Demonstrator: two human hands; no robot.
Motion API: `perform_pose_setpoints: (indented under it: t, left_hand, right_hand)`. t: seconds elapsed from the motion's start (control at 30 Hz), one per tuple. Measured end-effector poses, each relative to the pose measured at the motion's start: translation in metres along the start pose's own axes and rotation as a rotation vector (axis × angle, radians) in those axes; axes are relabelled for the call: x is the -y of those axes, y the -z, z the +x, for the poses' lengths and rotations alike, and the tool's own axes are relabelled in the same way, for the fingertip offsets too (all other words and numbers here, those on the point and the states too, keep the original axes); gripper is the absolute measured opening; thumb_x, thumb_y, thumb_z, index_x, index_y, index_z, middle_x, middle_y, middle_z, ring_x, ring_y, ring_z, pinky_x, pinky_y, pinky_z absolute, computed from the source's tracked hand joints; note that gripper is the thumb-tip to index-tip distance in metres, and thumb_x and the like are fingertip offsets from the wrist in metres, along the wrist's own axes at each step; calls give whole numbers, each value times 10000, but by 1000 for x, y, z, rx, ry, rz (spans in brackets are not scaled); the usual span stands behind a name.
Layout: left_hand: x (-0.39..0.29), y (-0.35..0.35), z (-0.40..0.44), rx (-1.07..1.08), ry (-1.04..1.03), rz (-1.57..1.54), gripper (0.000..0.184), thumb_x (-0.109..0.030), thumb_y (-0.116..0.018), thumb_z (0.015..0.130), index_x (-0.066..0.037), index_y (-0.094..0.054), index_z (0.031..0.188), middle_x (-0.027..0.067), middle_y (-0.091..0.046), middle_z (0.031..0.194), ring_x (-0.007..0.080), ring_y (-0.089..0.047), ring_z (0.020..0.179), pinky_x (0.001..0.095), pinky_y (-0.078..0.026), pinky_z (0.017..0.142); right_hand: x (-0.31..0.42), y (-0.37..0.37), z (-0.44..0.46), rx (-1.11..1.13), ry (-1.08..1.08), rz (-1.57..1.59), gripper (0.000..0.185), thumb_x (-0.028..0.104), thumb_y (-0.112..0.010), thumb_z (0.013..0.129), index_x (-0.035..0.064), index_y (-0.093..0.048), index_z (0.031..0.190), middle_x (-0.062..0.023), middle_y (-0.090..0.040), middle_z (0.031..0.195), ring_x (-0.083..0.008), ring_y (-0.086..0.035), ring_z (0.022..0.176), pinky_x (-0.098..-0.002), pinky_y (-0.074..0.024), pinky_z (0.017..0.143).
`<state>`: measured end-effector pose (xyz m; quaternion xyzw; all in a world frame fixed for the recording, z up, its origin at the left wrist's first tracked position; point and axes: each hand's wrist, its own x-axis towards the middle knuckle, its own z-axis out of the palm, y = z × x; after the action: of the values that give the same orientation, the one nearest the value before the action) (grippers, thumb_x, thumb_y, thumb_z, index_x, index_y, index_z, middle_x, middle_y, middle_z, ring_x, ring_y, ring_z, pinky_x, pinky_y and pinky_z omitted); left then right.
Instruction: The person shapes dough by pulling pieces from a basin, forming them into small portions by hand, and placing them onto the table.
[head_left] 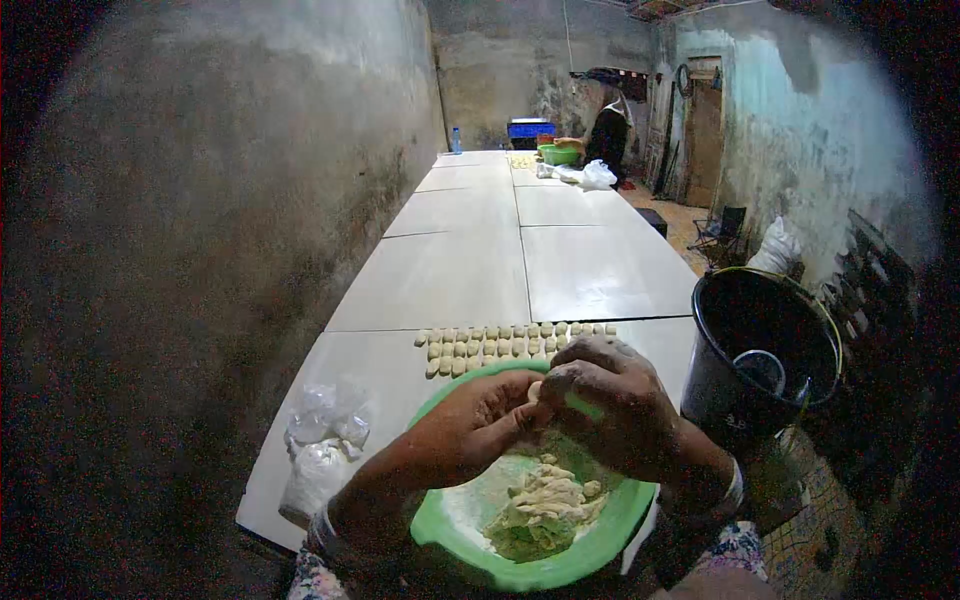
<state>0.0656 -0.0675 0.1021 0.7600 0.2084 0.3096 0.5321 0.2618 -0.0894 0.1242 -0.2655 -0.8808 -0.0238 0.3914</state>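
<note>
Above a green basin (450, 535) my two hands meet. My left hand (490, 415) pinches a small pale piece of dough (535, 391) between thumb and fingers. My right hand (615, 395), dusted with flour, curls over the same piece from the other side; its fingertips are partly hidden. Inside the basin lies a torn, lumpy mass of dough (545, 508) beside loose white flour (475, 500). Just past the basin's far rim, small shaped dough pieces (490, 348) sit in rows on the white table (450, 275).
Left of the basin are clear plastic bags with white powder (325, 465). A black bucket (735, 350) stands at the right edge. At the far end, a person (607, 135) is by another green basin (560, 155), white bags (598, 175), a blue crate (530, 129) and a bottle (456, 140).
</note>
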Motion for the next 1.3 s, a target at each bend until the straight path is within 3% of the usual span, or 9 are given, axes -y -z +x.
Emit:
perform_pose_setpoints:
  t: [0.27,0.5,0.57,0.77,0.83,0.9,1.13,1.23,1.3]
  left_hand:
    - [-12,-4,-3,-71,14,306,413,-399,-417,956,-58,-555,1145,146,-620,952,180,-578,890,315,-447,824]
    - [2,8,-4,177,-3,167,550,-482,-429,925,-7,-518,1188,175,-615,995,202,-575,922,329,-447,846]
    - [-15,-8,-8,-43,-100,129,557,-479,-434,925,10,-521,1176,140,-600,890,183,-561,857,321,-459,789]
    - [-11,2,-8,33,59,96,517,-431,-419,948,9,-490,1210,44,-525,801,117,-478,727,277,-438,674]
    - [-11,3,-7,37,40,116,496,-419,-411,954,7,-491,1195,42,-530,815,114,-478,737,276,-437,682]
    - [-7,1,-7,42,28,132,475,-406,-403,960,5,-492,1180,41,-534,828,112,-477,747,275,-437,690]
    - [-10,-2,-8,52,14,7,428,-377,-398,967,4,-511,1125,56,-546,846,125,-477,767,290,-434,733]
    - [-1,-4,-6,13,6,48,422,-370,-412,964,7,-520,1120,60,-554,858,133,-482,754,300,-438,737]
    - [-2,-4,-5,-23,-55,22,414,-366,-418,962,7,-528,1103,60,-555,856,133,-482,743,300,-440,731]
  right_hand:
    - [3,-1,-2,27,-85,88,256,123,-651,738,60,-560,968,-122,-556,874,-348,-588,786,-435,-490,691]
    - [-7,3,-6,-56,-20,126,252,66,-636,696,63,-590,943,-114,-564,813,-314,-600,715,-397,-504,607]
    - [-3,7,-4,-9,-58,116,251,63,-641,688,62,-593,934,-114,-566,813,-314,-602,721,-394,-506,615]
    - [1,6,0,-8,-34,179,212,61,-672,725,47,-614,929,-109,-578,800,-282,-599,701,-361,-493,607]
    - [4,8,3,-15,7,221,183,56,-688,742,33,-633,915,-106,-585,773,-248,-593,665,-333,-479,583]
    - [7,7,2,-12,-96,254,217,89,-663,757,71,-596,963,-112,-569,823,-321,-599,738,-384,-498,621]
    - [-1,9,-3,135,-112,122,294,112,-667,768,83,-580,1047,-140,-563,912,-325,-601,806,-384,-501,672]
    - [-3,9,-2,149,4,210,314,117,-667,772,85,-574,1070,-155,-557,945,-328,-602,814,-388,-501,695]
    - [3,15,0,149,-118,362,310,125,-671,773,80,-575,1064,-155,-559,955,-326,-604,830,-383,-503,711]
